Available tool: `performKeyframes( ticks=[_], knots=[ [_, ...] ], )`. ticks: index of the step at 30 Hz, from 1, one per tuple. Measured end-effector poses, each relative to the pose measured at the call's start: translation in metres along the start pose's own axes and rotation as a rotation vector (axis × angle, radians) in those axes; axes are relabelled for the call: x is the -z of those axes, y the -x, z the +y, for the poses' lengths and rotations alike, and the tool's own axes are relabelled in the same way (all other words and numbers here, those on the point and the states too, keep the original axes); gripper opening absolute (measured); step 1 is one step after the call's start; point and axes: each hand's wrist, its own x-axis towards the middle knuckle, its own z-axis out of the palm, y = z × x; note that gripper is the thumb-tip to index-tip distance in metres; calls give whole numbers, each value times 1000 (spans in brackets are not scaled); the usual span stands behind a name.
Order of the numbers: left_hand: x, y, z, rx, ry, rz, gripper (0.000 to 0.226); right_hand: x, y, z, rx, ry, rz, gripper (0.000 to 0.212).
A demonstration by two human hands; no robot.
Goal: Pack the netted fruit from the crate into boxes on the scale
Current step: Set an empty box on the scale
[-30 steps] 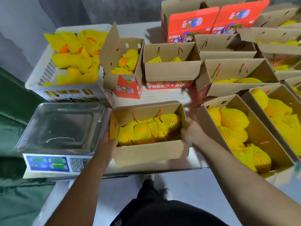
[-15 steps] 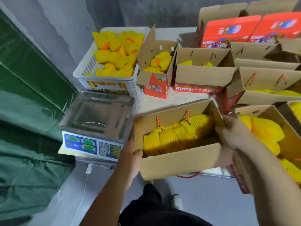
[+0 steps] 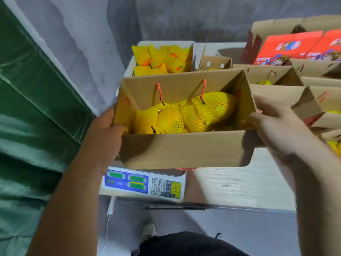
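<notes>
Both hands are clamped on one open cardboard box (image 3: 184, 148), the left hand (image 3: 106, 130) gripping its left end wall with the thumb hooked over the rim, the right hand (image 3: 273, 124) pressed against its right end with fingers spread; the box appears held in front of and above the scale (image 3: 144, 184), whose display panel and keypad show just below the box's near wall, though whether its base touches the pan cannot be told; inside the box lie netted fruit (image 3: 186, 115) in yellow foam mesh, at least four pieces packed close together, with two red cord handle ends hanging down the far inner wall; behind the box, at the left, the white crate (image 3: 130, 66) holds more netted fruit, some showing orange skin at the mesh openings, about six or seven pieces visible; to the right on the pale desk (image 3: 239, 185) stand several more open cardboard boxes (image 3: 276, 76), at least four, a few showing a scrap of yellow inside; behind them are two red printed cartons (image 3: 287, 47); a green sheet (image 3: 33, 111) covers the far left.
</notes>
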Motion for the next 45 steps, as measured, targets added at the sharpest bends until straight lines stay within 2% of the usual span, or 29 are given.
performKeyframes(
  ticks=[6,9,12,15,17,19,21,23,25,26,30,34,38,45],
  knots=[
    [74,-68,-58,12,-105,-25,33,-131,-24,2,-95,-73,123,65],
    [84,-92,-79,0,-173,-143,26,-168,-24,10,-39,2,230,54],
    [89,-101,-96,-27,-171,-200,42,-186,-22,18,37,174,274,44],
    [94,-99,-106,-59,-74,-228,33,-194,-16,19,-4,236,322,44],
    [97,-97,-110,-91,-115,-260,42,-200,-6,18,-44,298,320,46],
    [103,-86,-118,-141,-246,-180,51,-207,7,13,-29,381,330,39],
    [112,-66,-129,-160,-281,-43,50,-216,22,12,14,487,359,34],
    [119,-41,-143,-164,-172,46,34,-231,41,16,-2,592,387,46],
    [123,-17,-153,-166,-78,70,15,-249,64,20,11,600,419,59],
    [125,-7,-157,-150,-62,43,11,-258,75,21,43,583,419,63],
    [133,28,-167,-83,-49,-99,24,-282,109,26,186,527,319,56],
    [139,61,-166,-69,-22,-85,23,-289,136,28,250,465,174,48],
    [145,92,-165,-17,67,-58,18,-292,166,29,285,345,107,42],
    [154,132,-165,-11,150,-26,25,-290,194,34,224,317,27,41]
  ],
)
